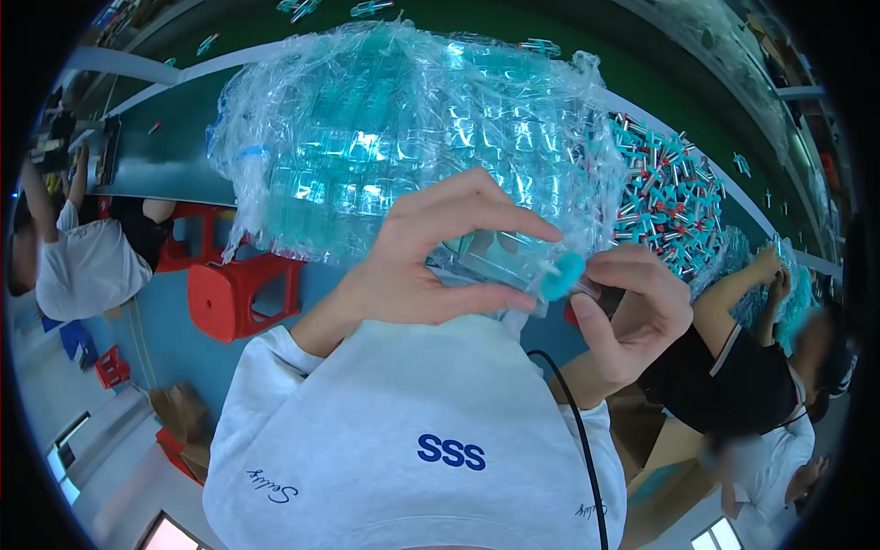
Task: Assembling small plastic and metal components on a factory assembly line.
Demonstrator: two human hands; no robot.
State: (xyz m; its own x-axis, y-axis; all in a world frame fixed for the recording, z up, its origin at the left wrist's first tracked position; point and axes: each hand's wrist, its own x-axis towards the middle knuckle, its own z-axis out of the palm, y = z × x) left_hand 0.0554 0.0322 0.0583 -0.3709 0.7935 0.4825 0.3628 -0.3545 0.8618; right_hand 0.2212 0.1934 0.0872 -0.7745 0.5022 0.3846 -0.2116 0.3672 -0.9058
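Observation:
My left hand (403, 252) is closed around a clear, box-shaped plastic container (500, 259), thumb below and fingers above. A round teal piece (563, 275) sits at the container's right end. Against that end, my right hand (642, 307) pinches a small part with a reddish tint (587, 289), mostly hidden by the fingers. Just beyond my hands lies a large clear plastic bag (394, 137) packed with rows of similar teal-tinted clear containers. To its right is a heap of small teal, red and silver parts (669, 192).
The bag and heap lie on a dark green work surface (174, 151). A few loose parts (371, 8) are scattered toward the back. Red stools (215, 298) stand at the left. Co-workers sit at the left (92, 266) and right (742, 367). A black cable (579, 431) hangs over my front.

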